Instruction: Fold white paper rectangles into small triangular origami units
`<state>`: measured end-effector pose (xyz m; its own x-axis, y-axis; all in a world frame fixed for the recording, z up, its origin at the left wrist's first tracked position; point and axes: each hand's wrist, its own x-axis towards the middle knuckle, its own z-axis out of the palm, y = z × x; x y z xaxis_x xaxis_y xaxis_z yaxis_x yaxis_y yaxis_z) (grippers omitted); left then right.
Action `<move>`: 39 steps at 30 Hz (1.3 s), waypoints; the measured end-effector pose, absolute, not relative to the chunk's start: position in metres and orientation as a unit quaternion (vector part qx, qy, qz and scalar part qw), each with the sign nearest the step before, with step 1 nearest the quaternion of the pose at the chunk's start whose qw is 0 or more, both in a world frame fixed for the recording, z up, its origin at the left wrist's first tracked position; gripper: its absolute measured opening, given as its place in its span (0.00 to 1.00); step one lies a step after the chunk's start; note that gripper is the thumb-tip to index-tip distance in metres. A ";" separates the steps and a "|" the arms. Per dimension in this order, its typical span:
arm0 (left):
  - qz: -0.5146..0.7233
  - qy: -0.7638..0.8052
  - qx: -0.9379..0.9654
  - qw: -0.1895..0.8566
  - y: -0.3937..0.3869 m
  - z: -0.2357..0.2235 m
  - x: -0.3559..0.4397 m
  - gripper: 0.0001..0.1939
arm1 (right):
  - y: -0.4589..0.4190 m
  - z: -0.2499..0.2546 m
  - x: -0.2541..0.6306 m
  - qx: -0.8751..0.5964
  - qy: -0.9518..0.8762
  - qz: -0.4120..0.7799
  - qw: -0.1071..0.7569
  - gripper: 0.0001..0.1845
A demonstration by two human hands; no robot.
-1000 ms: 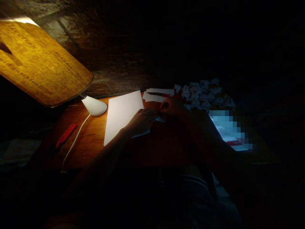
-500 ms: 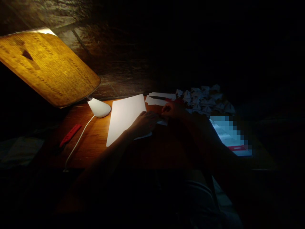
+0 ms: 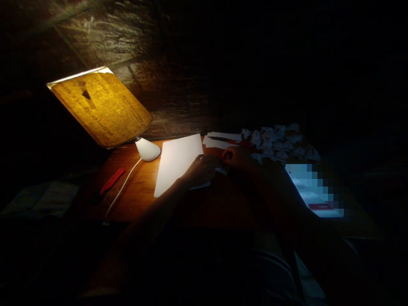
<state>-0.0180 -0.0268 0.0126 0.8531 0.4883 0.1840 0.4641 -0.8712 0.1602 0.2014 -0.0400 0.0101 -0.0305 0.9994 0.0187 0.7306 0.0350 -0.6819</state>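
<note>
Over the right edge of a stack of white paper sheets (image 3: 178, 157), my left hand (image 3: 204, 166) is bent with its fingers closed on a small white piece of paper (image 3: 222, 171). My right hand (image 3: 235, 157) meets it from the other side, thumb and fingers pinched on the same piece. Dim light and the hands hide most of that paper, so its folds cannot be made out. Just beyond my right hand, scissors with red handles (image 3: 242, 144) lie on white paper strips (image 3: 218, 143).
A lit lamp (image 3: 110, 110) leans in at the left, its white cord (image 3: 123, 191) crossing the wooden table (image 3: 140, 199). A long red object (image 3: 112, 180) lies beside the cord. Several folded paper pieces (image 3: 280, 142) are heaped at the back right, near a glowing screen (image 3: 318, 199).
The view has shifted, so everything sits lower and further right in the picture. Both hands stay together at the small piece of paper, with slight finger movement.
</note>
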 end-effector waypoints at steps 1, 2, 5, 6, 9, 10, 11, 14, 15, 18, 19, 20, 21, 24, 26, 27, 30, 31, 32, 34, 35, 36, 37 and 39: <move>0.111 0.245 0.962 0.056 -0.028 0.013 -0.018 0.20 | -0.040 0.011 0.202 -0.642 -0.672 0.257 0.265 0.08; 0.114 0.246 0.961 0.055 -0.029 0.014 -0.018 0.21 | -0.040 0.011 0.202 -0.639 -0.672 0.259 0.270 0.08; 0.116 0.256 0.958 0.052 -0.031 0.017 -0.019 0.21 | -0.041 0.013 0.203 -0.635 -0.672 0.262 0.278 0.10; 0.116 0.258 0.958 0.050 -0.031 0.017 -0.020 0.21 | -0.042 0.013 0.202 -0.637 -0.670 0.259 0.280 0.11; 0.126 0.260 0.956 0.049 -0.027 0.015 -0.023 0.23 | -0.046 0.014 0.199 -0.649 -0.668 0.235 0.277 0.09; 0.130 0.260 0.955 0.053 -0.025 0.014 -0.024 0.23 | -0.047 0.014 0.197 -0.654 -0.669 0.226 0.272 0.08; 0.134 0.262 0.954 0.060 -0.023 0.013 -0.025 0.22 | -0.048 0.014 0.196 -0.654 -0.675 0.213 0.266 0.07; 0.146 0.262 0.951 0.073 -0.017 0.010 -0.027 0.21 | -0.050 0.013 0.193 -0.667 -0.675 0.188 0.254 0.08; 0.147 0.261 0.951 0.073 -0.016 0.010 -0.027 0.20 | -0.050 0.013 0.193 -0.668 -0.674 0.188 0.251 0.08; 0.147 0.255 0.953 0.078 -0.014 0.011 -0.027 0.20 | -0.050 0.013 0.193 -0.668 -0.677 0.184 0.247 0.09; 0.143 0.250 0.954 0.082 -0.014 0.012 -0.027 0.20 | -0.049 0.013 0.193 -0.664 -0.682 0.182 0.247 0.08; 0.141 0.250 0.954 0.085 -0.014 0.012 -0.027 0.20 | -0.049 0.013 0.194 -0.659 -0.687 0.179 0.249 0.08; 0.138 0.250 0.955 0.084 -0.013 0.012 -0.027 0.19 | -0.049 0.013 0.194 -0.654 -0.691 0.180 0.250 0.08; 0.138 0.249 0.955 0.083 -0.012 0.012 -0.027 0.19 | -0.049 0.013 0.195 -0.650 -0.697 0.175 0.247 0.08; 0.143 0.248 0.954 0.087 -0.012 0.011 -0.028 0.19 | -0.050 0.013 0.195 -0.648 -0.700 0.170 0.246 0.09; 0.147 0.247 0.954 0.089 -0.012 0.011 -0.028 0.18 | -0.050 0.013 0.195 -0.648 -0.701 0.169 0.244 0.09; 0.154 0.242 0.953 0.093 -0.012 0.011 -0.029 0.19 | -0.050 0.014 0.195 -0.651 -0.700 0.166 0.240 0.09; 0.155 0.241 0.953 0.094 -0.012 0.011 -0.028 0.18 | -0.051 0.015 0.195 -0.652 -0.701 0.165 0.239 0.09; 0.156 0.241 0.953 0.095 -0.012 0.012 -0.028 0.19 | -0.051 0.015 0.195 -0.651 -0.701 0.167 0.238 0.09; 0.156 0.241 0.953 0.098 -0.013 0.013 -0.027 0.19 | -0.050 0.015 0.195 -0.651 -0.700 0.171 0.238 0.09; 0.155 0.240 0.953 0.100 -0.014 0.013 -0.027 0.19 | -0.050 0.014 0.196 -0.651 -0.700 0.175 0.238 0.09; 0.153 0.239 0.953 0.102 -0.014 0.013 -0.027 0.20 | -0.050 0.014 0.196 -0.651 -0.699 0.178 0.239 0.09; 0.152 0.239 0.954 0.103 -0.014 0.014 -0.027 0.20 | -0.049 0.013 0.196 -0.650 -0.697 0.181 0.241 0.09; 0.147 0.240 0.954 0.100 -0.015 0.014 -0.026 0.22 | -0.047 0.011 0.196 -0.652 -0.694 0.182 0.245 0.09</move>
<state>-0.0265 -0.0145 0.0139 0.8414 0.4878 0.2326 0.4293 -0.8648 0.2606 0.1963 -0.0475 0.0107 -0.0302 0.9942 0.1030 0.8160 0.0840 -0.5719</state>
